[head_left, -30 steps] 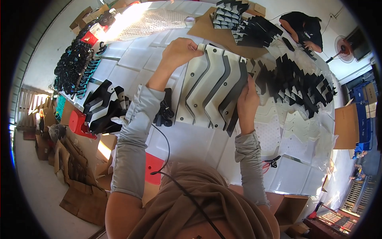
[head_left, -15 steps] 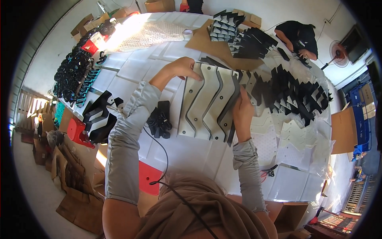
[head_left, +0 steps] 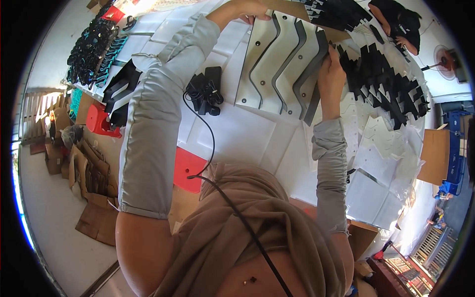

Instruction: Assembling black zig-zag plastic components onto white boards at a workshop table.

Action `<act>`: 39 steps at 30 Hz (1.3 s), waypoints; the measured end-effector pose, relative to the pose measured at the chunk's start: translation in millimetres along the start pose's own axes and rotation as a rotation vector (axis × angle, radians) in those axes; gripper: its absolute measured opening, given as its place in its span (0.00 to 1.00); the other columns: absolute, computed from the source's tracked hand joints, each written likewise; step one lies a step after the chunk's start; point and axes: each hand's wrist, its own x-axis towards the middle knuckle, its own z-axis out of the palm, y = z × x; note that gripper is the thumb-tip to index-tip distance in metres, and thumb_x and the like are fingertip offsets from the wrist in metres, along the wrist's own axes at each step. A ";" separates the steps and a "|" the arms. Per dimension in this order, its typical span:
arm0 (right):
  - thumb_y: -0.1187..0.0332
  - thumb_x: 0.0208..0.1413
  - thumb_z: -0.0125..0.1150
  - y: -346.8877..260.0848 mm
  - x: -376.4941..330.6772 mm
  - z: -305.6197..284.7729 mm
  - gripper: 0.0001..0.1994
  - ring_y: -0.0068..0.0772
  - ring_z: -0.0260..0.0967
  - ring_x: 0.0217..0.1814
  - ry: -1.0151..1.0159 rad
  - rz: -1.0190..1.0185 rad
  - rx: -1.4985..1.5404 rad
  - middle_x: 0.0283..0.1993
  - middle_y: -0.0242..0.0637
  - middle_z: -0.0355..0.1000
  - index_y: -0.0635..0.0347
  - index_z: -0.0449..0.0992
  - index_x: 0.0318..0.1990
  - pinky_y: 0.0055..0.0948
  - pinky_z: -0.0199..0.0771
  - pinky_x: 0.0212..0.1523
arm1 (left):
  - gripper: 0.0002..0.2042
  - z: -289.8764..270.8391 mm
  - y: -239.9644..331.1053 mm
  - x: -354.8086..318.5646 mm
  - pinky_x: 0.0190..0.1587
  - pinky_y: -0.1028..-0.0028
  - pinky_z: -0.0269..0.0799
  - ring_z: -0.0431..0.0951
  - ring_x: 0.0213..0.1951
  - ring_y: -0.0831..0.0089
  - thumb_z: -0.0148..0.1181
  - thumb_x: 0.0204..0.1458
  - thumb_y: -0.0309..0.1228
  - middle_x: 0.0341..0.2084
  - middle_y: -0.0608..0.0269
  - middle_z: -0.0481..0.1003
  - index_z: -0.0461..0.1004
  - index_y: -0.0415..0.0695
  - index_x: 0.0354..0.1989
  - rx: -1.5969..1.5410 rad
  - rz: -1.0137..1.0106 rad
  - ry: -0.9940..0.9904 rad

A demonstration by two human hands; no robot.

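Observation:
A fanned stack of white zigzag-cut panels with dark grey edges point(head_left: 277, 69) lies on the white table point(head_left: 237, 133). My left hand point(head_left: 242, 9) grips the stack's far left corner near the top of the view. At the right side of the stack, my right hand point(head_left: 330, 74) pinches the dark grey edge of the last panel. Both arms wear grey sleeves.
A black device with a cable point(head_left: 205, 91) sits left of the panels. Heaps of black cut pieces point(head_left: 391, 84) lie to the right and at far left point(head_left: 94, 49). Another person in black point(head_left: 403, 22) works at the far side. Red stools point(head_left: 99, 121) and cardboard stand on the floor.
The view has moved closer and tilted down. The panels and both hands now sit higher in the picture. My left hand still holds the far corner and my right hand the right edge.

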 end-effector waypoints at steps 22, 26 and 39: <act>0.76 0.53 0.46 31.5 -54.9 35.3 0.18 0.57 0.70 0.29 -0.198 0.037 0.023 0.29 0.51 0.71 0.52 0.67 0.52 0.50 0.70 0.31 | 0.16 79.5 -88.4 -30.3 0.31 0.62 0.71 0.77 0.23 0.55 0.59 0.38 0.40 0.19 0.46 0.74 0.75 0.36 0.25 0.226 0.128 0.079; 0.77 0.51 0.47 32.6 -60.8 47.3 0.21 0.56 0.70 0.29 -0.270 0.043 0.017 0.29 0.51 0.71 0.51 0.66 0.54 0.49 0.71 0.30 | 0.15 82.6 -89.8 -53.4 0.31 0.66 0.71 0.78 0.27 0.62 0.60 0.40 0.39 0.21 0.48 0.75 0.74 0.36 0.24 0.241 -0.001 0.108; 0.79 0.54 0.49 8.2 -11.5 10.6 0.28 0.58 0.69 0.26 -0.045 0.093 0.085 0.30 0.55 0.71 0.51 0.53 0.64 0.45 0.67 0.26 | 0.32 116.5 -27.4 -145.6 0.55 0.70 0.60 0.65 0.53 0.72 0.43 0.60 0.51 0.55 0.60 0.64 0.46 0.46 0.67 -0.927 -0.013 0.210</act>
